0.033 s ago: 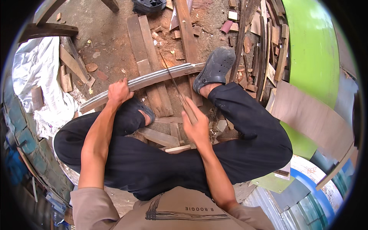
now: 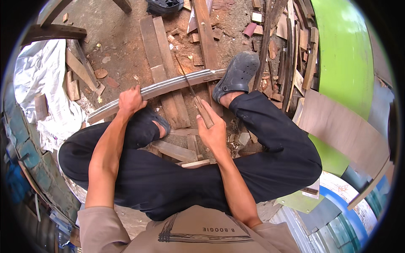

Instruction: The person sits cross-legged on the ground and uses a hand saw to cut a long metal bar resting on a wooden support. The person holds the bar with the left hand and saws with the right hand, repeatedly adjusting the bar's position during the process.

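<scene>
A long strip of wood (image 2: 168,89) with white lines along its upper face runs across in front of me, resting over several planks. My left hand (image 2: 130,101) is closed around it left of the middle. In my right hand (image 2: 213,130) is the wooden handle (image 2: 204,113) of a handsaw, gripped with the fingers wrapped round it. The saw's narrow dark blade (image 2: 186,79) crosses the strip toward its right part and points away from me. My right foot, in a grey clog (image 2: 238,74), is at the strip's right end; the left clog (image 2: 145,126) is partly hidden.
Loose planks (image 2: 168,59) lie on the dirt ground ahead. Wood offcuts (image 2: 291,55) pile up at the right beside a green panel (image 2: 344,55) and a bent brown sheet (image 2: 341,122). White cloth (image 2: 46,92) lies at the left, and a black bag (image 2: 164,6) at the far edge.
My right hand has pushed the saw forward, away from me and slightly left. The left hand and the wood strip stay in place.
</scene>
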`<state>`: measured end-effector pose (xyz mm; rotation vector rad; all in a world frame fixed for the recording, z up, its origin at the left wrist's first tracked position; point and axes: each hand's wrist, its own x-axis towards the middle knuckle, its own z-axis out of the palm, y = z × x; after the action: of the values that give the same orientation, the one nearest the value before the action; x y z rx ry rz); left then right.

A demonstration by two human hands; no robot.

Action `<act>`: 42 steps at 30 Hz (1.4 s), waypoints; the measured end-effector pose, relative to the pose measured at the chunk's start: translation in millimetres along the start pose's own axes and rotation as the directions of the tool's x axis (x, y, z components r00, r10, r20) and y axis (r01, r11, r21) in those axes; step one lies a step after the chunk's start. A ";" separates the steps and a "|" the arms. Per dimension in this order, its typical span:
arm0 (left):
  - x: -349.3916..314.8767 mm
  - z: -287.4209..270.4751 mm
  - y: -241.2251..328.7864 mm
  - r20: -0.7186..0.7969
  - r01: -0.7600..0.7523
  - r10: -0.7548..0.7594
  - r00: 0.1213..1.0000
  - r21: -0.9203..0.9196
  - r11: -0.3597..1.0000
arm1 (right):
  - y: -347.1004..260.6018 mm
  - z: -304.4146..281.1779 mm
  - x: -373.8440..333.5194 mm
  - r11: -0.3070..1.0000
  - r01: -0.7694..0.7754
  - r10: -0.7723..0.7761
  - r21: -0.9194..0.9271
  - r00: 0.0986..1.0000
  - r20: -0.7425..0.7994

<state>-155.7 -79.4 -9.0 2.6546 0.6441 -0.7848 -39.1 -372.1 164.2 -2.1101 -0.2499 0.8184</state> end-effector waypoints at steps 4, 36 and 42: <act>-0.4 2.4 -15.8 -0.066 0.015 -0.013 0.998 0.030 0.999 | -27.9 -26.1 -39.8 0.997 0.066 -0.067 0.026 0.997 0.040; 5.4 -7.3 -2.8 0.000 0.025 -0.025 1.000 0.020 0.999 | 3.3 4.1 -7.1 0.999 -0.030 0.030 0.014 1.000 0.010; 4.1 -8.4 -10.3 -0.046 0.025 -0.024 0.999 0.025 0.999 | -10.7 -27.1 -72.0 0.995 -0.004 0.003 0.104 1.000 0.003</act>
<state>-154.1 -65.9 -6.1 2.7004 0.6842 -0.7458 -76.1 -414.5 217.8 -2.0132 -0.2007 0.8188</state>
